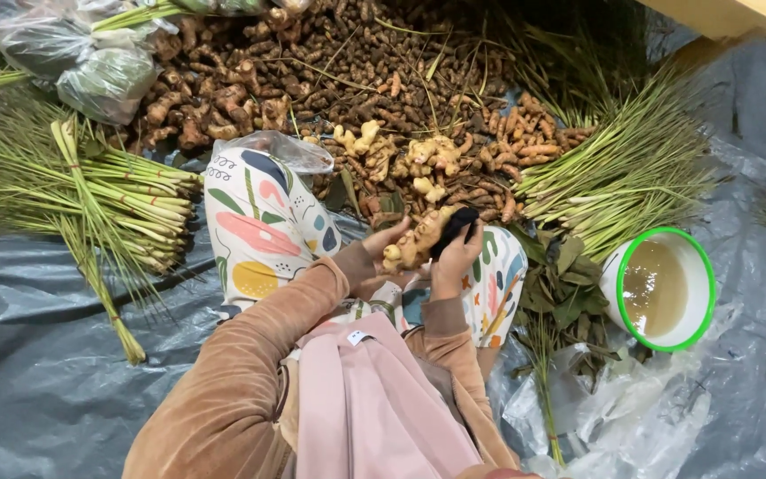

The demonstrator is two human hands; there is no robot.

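holding: we grip a knobbly ginger root [414, 244] in our left hand [383, 244], fingers curled round its lower end, raised above our knees.
right hand: our right hand [454, 257] presses a small dark object [456, 222], perhaps a scrubber or cloth, against the root's upper end; fingers closed around it.
where it sits: the root lies between both hands, touching each, just over our patterned trousers [263, 226].
handling: we judge the root firm, light and lumpy, with thin lobes that could snap; its skin may be gritty or damp, so slippery. best held round the thick middle body, not by a side knob.
just beyond: a heap of pale ginger pieces [427, 160] and orange turmeric fingers [534, 133] lies in front of our knees, with a big mound of brown roots [312, 71] behind them.
left side: bundled lemongrass stalks [108, 191] and bagged greens [104, 75].
right side: more lemongrass [631, 168], dark green leaves [565, 293], and a white bowl with a green rim [700, 266] holding cloudy brownish water.
underneath: a grey plastic sheet [46, 355] covers the floor.
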